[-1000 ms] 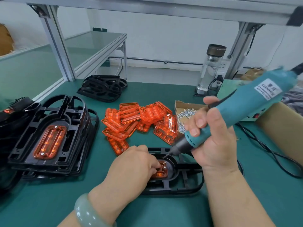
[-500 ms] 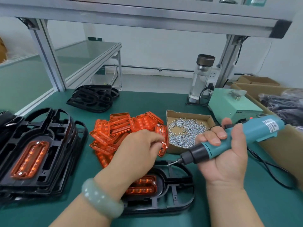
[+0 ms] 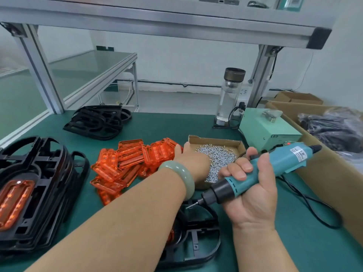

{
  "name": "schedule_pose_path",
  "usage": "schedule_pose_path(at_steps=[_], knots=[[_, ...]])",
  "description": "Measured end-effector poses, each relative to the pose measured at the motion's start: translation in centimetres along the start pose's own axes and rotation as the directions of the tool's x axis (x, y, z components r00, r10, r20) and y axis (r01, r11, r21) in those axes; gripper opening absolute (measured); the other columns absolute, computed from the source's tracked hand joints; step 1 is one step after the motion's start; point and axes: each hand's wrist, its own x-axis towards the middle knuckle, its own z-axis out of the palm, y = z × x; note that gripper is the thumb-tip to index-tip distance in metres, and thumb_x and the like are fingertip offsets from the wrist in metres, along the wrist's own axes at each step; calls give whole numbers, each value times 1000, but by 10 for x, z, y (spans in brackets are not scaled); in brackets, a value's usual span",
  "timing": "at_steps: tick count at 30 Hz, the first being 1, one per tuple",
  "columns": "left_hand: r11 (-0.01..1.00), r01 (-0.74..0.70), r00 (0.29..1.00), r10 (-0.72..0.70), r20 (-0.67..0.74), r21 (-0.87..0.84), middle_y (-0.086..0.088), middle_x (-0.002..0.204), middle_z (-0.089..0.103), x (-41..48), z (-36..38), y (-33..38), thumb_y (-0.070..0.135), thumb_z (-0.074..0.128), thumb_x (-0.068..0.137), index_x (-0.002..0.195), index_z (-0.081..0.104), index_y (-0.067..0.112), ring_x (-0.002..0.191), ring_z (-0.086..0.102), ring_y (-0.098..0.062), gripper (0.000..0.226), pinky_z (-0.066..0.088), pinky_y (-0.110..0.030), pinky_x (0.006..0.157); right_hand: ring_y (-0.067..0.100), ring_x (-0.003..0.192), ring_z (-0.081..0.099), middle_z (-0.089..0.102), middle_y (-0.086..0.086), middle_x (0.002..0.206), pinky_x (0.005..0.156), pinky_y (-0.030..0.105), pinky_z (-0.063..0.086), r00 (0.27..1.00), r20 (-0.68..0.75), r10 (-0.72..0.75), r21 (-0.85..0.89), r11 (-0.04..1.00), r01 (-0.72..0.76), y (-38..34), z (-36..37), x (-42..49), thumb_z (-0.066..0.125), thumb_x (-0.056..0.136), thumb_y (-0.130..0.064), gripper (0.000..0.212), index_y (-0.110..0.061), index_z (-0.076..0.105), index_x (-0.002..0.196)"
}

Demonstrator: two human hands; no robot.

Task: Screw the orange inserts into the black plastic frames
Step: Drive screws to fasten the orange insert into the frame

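Nearest, a black frame (image 3: 196, 242) is laid flat, long axis running away from the person, its orange insert (image 3: 170, 235) mostly hidden under the left forearm (image 3: 127, 222). Above its far end a screwdriver (image 3: 282, 161) is gripped by the right hand (image 3: 253, 195), bit pointed down-left. Beyond, the left hand (image 3: 193, 160) is placed in the screw box (image 3: 216, 139), its grip not discernible.

**One head view, wide, close**

I get a single wide-angle feed from head height, facing forward and down over the bench (image 3: 167, 128). Close in: left hand (image 3: 193, 160) and right hand (image 3: 253, 199) with the driver (image 3: 279, 163) fill the lower frame; the shelf (image 3: 157, 22) bends across the top.
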Motion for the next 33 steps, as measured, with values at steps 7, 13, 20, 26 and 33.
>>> schedule_pose_path(at_steps=[7, 13, 20, 26, 33], knots=[[988, -42, 928, 95, -360, 150, -3, 98, 66, -7, 0, 8, 12, 48, 86, 82, 53, 23, 106, 54, -27, 12, 14, -47, 110, 4, 42, 44, 45, -9, 57, 52, 18, 47, 999, 28, 30, 69, 997, -32, 0, 5, 0, 94, 48, -37, 53, -19, 62, 87], [987, -61, 888, -13, -460, -146, -2, 99, 70, -8, 5, -1, 23, 55, 88, 97, 68, 21, 102, 60, -24, 16, 32, -35, 99, 2, 41, 42, 43, -12, 56, 52, 18, 45, 999, -33, 23, 30, 999, -22, 1, 0, 0, 57, 85, -40, 19, -21, 55, 90], [878, -149, 900, -70, -429, -455, -4, 78, 70, -13, 0, -5, 34, 62, 87, 75, 70, 17, 80, 63, -24, 22, 50, -33, 75, 3, 43, 43, 44, -11, 57, 53, 19, 45, 999, -16, 39, 37, 999, -39, 0, 0, 2, 79, 69, -42, 37, -21, 57, 90], [782, -164, 898, -135, -419, -602, -9, 66, 63, -15, -1, -9, 35, 61, 89, 63, 62, 16, 62, 53, -20, 32, 40, -27, 57, 4, 43, 44, 44, -11, 57, 51, 20, 46, 999, -11, 45, 84, 995, -44, 0, -1, 4, 87, 53, -43, 50, -21, 57, 86], [668, -186, 881, -212, -424, -720, 18, 64, 52, -15, -3, -11, 20, 66, 86, 88, 71, 20, 60, 50, 0, 6, 40, -19, 66, 2, 42, 43, 43, -12, 56, 51, 18, 45, 997, -60, 53, 56, 997, -49, 0, 0, 5, 74, 73, -45, 34, -22, 54, 88]])
